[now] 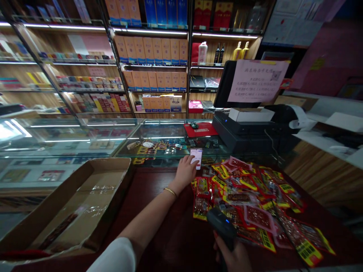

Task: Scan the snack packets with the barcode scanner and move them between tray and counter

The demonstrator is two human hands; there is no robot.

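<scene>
My left hand (185, 170) reaches forward with a bracelet at the wrist. Its fingers lie apart over the left side of a smartphone (197, 154) with a lit white screen, touching it without being wrapped round it. At the bottom, my right hand (233, 257) is closed round the handle of a dark barcode scanner (222, 226) with a small blue light. The scanner's head is above the near left edge of a pile of red and yellow snack packets (241, 196). Part of the right hand is cut off by the lower edge.
An open cardboard box (104, 223) with a packet in it stands left on the dark red table (159, 211). Behind are a glass counter (127, 147), a red mouse pad (201, 129) and a monitor (224, 83) with a paper sign. The scanner's cable crosses the packets.
</scene>
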